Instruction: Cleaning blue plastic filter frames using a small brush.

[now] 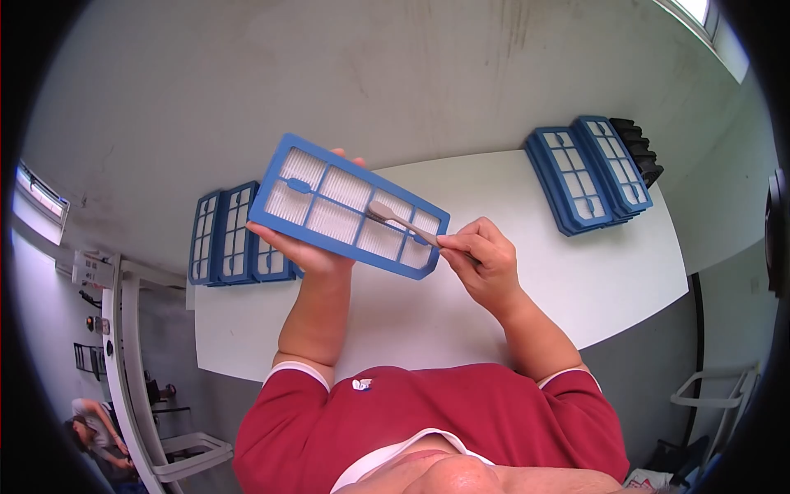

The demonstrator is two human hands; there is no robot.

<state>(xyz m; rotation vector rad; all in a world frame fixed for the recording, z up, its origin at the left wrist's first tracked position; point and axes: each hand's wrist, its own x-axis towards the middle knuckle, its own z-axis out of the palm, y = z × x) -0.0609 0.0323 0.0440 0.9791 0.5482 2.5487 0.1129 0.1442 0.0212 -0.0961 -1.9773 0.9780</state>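
Observation:
My left hand holds up a blue-framed pleated air filter from behind and below, its fingertips showing past the upper edge. The filter is tilted, its white pleats divided by a blue grid. Between thumb and fingers, my right hand grips a small grey-brown brush, much like a toothbrush. The brush head lies over the grid near the filter's middle, bristles towards the pleats; whether they touch cannot be told.
Similar blue-framed filters stand in a row at the left of the white table. More stacked filters lie at the right, beside black ridged parts. A wall rises behind the table. Another person is at far lower left.

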